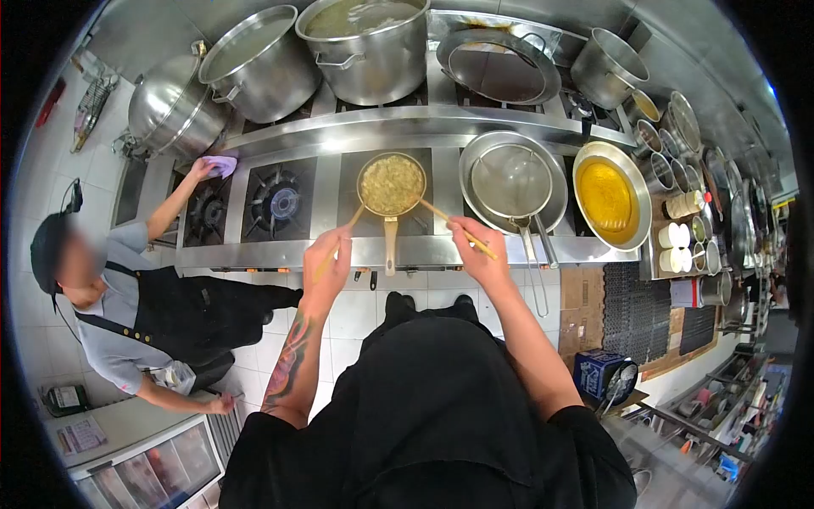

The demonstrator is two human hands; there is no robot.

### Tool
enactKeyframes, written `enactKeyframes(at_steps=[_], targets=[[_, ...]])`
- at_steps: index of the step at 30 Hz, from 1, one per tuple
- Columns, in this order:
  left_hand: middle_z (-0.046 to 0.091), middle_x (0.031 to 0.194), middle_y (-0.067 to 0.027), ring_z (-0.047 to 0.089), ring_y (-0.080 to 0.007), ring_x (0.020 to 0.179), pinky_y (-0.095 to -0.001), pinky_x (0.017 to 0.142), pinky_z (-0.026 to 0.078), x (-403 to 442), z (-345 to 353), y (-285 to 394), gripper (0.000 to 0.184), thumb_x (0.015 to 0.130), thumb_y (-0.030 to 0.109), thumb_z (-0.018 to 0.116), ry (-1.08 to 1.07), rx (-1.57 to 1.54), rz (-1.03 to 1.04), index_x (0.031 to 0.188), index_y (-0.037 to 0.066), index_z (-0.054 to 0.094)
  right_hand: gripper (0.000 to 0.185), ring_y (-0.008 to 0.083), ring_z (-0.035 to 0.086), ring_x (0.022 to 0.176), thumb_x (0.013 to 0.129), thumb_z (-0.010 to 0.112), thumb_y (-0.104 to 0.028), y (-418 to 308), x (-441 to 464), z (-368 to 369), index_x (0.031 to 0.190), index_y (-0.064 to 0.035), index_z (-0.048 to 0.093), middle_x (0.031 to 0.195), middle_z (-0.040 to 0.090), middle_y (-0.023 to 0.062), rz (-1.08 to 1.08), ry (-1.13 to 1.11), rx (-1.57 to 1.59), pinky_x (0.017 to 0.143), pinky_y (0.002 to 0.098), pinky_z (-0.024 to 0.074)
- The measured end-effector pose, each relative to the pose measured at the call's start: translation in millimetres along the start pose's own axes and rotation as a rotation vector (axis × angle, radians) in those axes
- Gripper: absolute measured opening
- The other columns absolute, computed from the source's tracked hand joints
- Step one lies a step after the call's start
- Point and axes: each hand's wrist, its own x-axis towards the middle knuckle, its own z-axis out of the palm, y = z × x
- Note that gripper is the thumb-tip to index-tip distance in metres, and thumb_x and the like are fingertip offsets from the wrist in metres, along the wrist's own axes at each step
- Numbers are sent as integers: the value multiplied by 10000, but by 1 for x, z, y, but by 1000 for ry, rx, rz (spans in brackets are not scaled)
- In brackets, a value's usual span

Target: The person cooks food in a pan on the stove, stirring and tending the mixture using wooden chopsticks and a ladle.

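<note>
1. Steel stove (326,182) runs left to right in front of you.
2. Co-worker (186,310) stands at left, one hand (203,167) on a purple cloth (223,166).
3. Frying pan (389,218) sits mid-stove, filled with pale food (391,182), handle (390,244) toward you.
4. Your left hand (329,254): closed on a wooden stick (356,216), its tip at the pan's left side.
5. Your right hand (481,246): gripping a second stick (437,211), tip at the right side.

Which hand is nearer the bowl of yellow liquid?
Right. The right hand is left of the bowl in the picture, not touching it; the left hand is farther left, beyond the pan handle.
</note>
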Motion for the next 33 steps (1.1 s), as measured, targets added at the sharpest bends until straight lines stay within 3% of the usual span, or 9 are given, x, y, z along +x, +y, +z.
enactKeyframes(at_steps=[5,8,10,12,19,33], targets=[[722,945,-222,702,-403,861,-436,765,561,-7,36,-3,183,999,114,611,-53,-122,57,1076,-16,714,214,393,694,690,966,637,-234,27,-6,-2,1038,-75,761,747,702,190,-118,64,-159,637,454,542],[721,936,-215,702,-400,863,-437,774,561,-9,49,-20,189,995,130,616,-125,-92,95,1087,-1,717,215,419,690,724,959,637,-240,30,-7,-1,1035,-82,762,770,709,197,-69,25,-215,671,489,545],[725,947,-214,704,-398,871,-438,778,560,-8,43,-7,192,994,136,618,-145,-60,148,1081,-2,719,218,418,693,727,955,641,-247,14,-7,-8,1039,-87,764,775,711,198,-67,38,-187,681,489,549],[729,972,-219,706,-403,893,-437,790,561,-7,37,9,195,989,142,621,-135,-73,-2,1060,-10,720,222,416,695,731,951,645,-254,10,-6,-11,1043,-92,765,780,713,199,-61,59,-165,690,489,552],[731,994,-227,710,-402,923,-431,805,561,-5,48,2,195,985,142,619,-176,-86,78,1042,-19,715,210,413,698,729,954,645,-231,12,3,-7,1039,-86,770,753,705,202,-60,-6,-247,690,491,554],[709,960,-257,691,-432,884,-464,768,543,-6,37,30,212,993,146,605,-81,-85,-28,1065,-17,719,192,426,677,700,949,654,-220,-5,0,-14,998,-71,764,720,687,197,-100,-31,-145,663,492,545]])
